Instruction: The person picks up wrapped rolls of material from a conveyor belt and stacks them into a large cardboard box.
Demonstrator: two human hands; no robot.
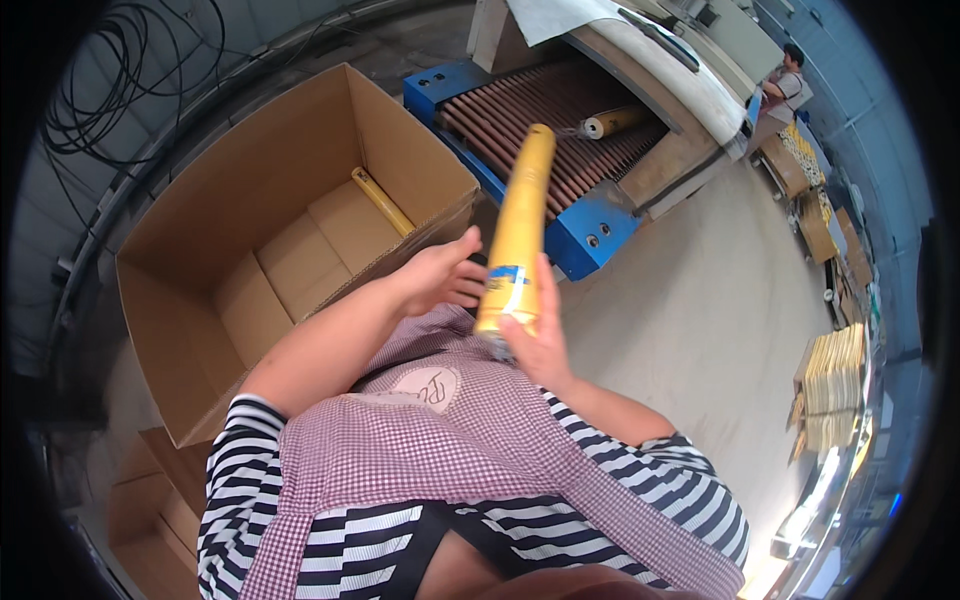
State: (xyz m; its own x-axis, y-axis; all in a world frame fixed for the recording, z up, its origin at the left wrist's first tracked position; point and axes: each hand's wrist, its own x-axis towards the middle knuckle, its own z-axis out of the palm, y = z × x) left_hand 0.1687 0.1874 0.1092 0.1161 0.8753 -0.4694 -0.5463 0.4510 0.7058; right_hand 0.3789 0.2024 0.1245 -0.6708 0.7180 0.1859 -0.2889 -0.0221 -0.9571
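Observation:
A long yellow roll in clear wrap [518, 235] stands tilted in front of my apron, its lower end near me. My right hand [543, 335] is closed around that lower end, with fingers along its right side. On its left side my left hand [440, 275] is open, thumb raised and fingers apart, close to the roll; whether the fingertips touch it I cannot tell. Beside my left arm is a large open cardboard box [250, 150], with one similar yellow roll [383, 203] lying inside against the wall. Another wrapped yellow roll [615, 122] lies on the roller conveyor [490, 108] ahead.
Blue end blocks [590, 232] flank the conveyor, which comes out of a covered machine [630, 40]. A second cardboard box [150, 510] sits at lower left. Stacked flat cardboard [835, 385] is at far right. A person [785, 88] is in the distance. Black cables [115, 80] hang at upper left.

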